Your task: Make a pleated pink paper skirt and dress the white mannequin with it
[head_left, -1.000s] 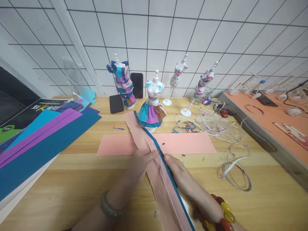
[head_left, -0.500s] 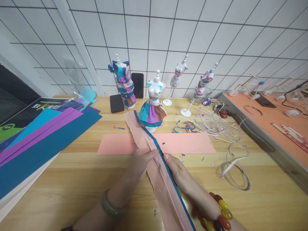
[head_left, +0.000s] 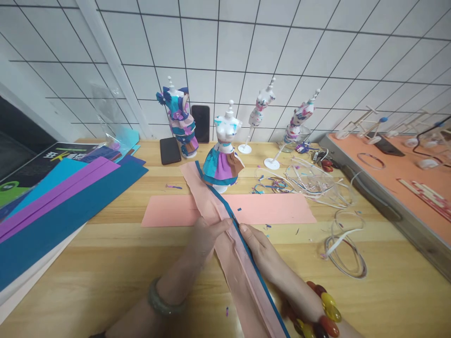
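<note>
At far left, a fan of coloured sheets, teal, purple and blue among them, overlaps on the worktop. Further right, one phone lies flat beside a dressed form, and a second phone stands on end against the tiled wall.

In front of these comes the left hand, a bangle at its wrist. Its fingers grip the pink strip, thumb on top at a lengthwise fold. The strip slants from the near edge of view up to the left of a skirted form, crossing over a flat pink sheet. A blue edge runs down the strip's right side.

There the right hand, with beads at the wrist, pinches the blue edge by the thumb; its other fingers seem curled underneath, mostly hidden.

Behind stand two slim forms, the right one before a glass jar. Tangled cords and a looser coil lie right of the sheet, then an orange board at far right.
</note>
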`<state>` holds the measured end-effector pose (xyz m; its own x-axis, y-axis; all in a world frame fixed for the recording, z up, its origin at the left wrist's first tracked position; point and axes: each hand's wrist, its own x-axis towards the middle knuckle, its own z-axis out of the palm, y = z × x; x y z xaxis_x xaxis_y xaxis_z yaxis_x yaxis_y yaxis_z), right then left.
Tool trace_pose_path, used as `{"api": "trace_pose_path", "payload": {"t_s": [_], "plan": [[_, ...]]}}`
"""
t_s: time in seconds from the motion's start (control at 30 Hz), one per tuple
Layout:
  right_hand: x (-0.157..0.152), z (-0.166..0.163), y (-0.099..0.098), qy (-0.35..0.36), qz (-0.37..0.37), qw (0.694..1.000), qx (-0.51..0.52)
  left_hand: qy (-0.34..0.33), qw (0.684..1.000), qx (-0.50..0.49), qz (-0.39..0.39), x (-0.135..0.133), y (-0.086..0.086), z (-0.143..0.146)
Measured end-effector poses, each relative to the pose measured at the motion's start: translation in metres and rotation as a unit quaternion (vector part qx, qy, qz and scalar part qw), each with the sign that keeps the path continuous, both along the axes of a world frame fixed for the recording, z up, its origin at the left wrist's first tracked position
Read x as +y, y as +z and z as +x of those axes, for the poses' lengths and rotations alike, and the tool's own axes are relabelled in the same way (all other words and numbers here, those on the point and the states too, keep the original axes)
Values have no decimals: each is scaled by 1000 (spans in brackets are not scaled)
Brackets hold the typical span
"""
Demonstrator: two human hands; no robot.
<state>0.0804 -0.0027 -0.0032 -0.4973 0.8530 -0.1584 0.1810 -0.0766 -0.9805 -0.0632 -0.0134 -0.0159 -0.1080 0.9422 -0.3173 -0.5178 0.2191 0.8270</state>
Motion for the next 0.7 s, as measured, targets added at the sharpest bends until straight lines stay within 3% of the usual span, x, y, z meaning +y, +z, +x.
{"api": "trace_pose_path", "payload": {"t_s": [0.7], "plan": [[3,-2,-9,-4,22,1000,-12,-4,1000,-5,-4,0,-1,0]]}}
